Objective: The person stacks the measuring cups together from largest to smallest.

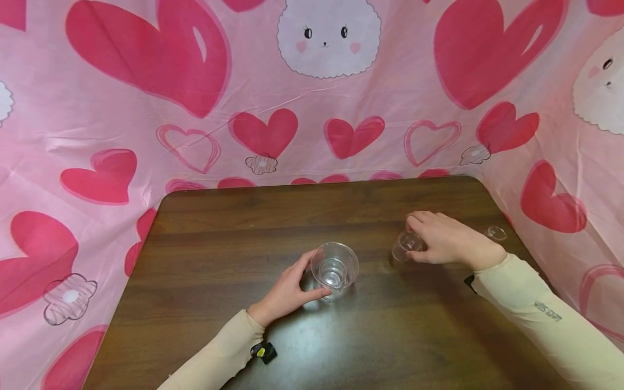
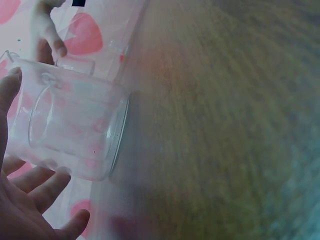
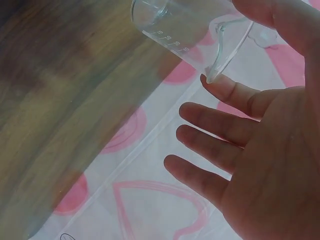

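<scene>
From my end I have the left hand (image 1: 291, 290) curved about the large clear beaker (image 1: 335, 271), just right of the frame's centre, thumb on the near side and fingertips on the far, I think to steady something light that could slide or tip. What looks like a smaller vessel sits nested inside it. Right of that, the right hand (image 1: 441, 238) pinches the small graduated beaker (image 1: 405, 247) near its rim between thumb and forefinger, the other fingers spread off the glass or plastic; I take that as keeping the walls uncovered and the grip easy to let go. Whether its base touches the surface (image 1: 209, 260), I can't tell.

Just behind the right wrist, towards the right edge, lies another small clear piece (image 1: 496, 233), which the forearm could knock if drawn back. Between the two beakers I see nothing blocking. The pink heart-print cloth (image 1: 341, 95) hems in the far edge
</scene>
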`<move>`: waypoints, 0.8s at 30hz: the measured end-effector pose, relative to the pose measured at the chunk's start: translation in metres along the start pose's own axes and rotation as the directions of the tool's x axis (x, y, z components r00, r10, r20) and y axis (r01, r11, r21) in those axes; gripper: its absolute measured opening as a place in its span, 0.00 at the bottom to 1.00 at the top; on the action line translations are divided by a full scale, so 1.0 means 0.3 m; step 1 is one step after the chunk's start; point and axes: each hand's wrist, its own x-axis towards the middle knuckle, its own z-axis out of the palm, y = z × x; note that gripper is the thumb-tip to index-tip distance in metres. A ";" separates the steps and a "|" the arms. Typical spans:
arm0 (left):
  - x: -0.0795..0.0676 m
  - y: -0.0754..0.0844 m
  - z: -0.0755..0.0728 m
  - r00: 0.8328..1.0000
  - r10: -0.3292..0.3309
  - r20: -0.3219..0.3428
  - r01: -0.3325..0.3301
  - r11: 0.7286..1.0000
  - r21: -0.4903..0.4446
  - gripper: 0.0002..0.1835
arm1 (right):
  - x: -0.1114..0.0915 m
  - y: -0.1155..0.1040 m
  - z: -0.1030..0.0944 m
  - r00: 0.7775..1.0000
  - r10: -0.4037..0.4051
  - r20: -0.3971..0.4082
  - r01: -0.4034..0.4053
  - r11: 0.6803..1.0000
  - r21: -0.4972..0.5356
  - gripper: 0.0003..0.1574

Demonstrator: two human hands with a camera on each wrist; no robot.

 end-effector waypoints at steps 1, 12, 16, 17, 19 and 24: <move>0.000 0.000 0.000 1.000 0.002 0.001 -0.002 1.000 0.001 0.46 | 0.000 -0.003 -0.003 1.000 -0.003 -0.001 0.003 1.000 -0.001 0.26; 0.002 0.003 -0.009 1.000 -0.008 0.015 0.008 1.000 -0.007 0.47 | 0.005 -0.029 -0.030 1.000 -0.027 0.000 0.027 0.999 -0.020 0.25; 0.006 0.003 -0.010 1.000 -0.001 0.010 0.001 1.000 0.001 0.47 | 0.009 -0.041 -0.041 0.999 -0.039 -0.003 0.039 0.999 -0.028 0.26; 0.006 0.002 -0.010 1.000 0.000 0.010 0.000 1.000 0.003 0.47 | 0.010 -0.045 -0.044 0.999 -0.041 -0.002 0.041 0.999 -0.032 0.26; 0.006 0.002 -0.010 1.000 -0.001 0.010 0.001 1.000 0.004 0.47 | 0.012 -0.052 -0.049 0.999 -0.044 0.002 0.044 0.998 -0.038 0.26; 0.001 0.001 -0.008 1.000 -0.014 0.013 0.014 1.000 -0.004 0.46 | 0.018 -0.072 -0.071 0.999 -0.031 0.027 0.032 0.999 -0.041 0.25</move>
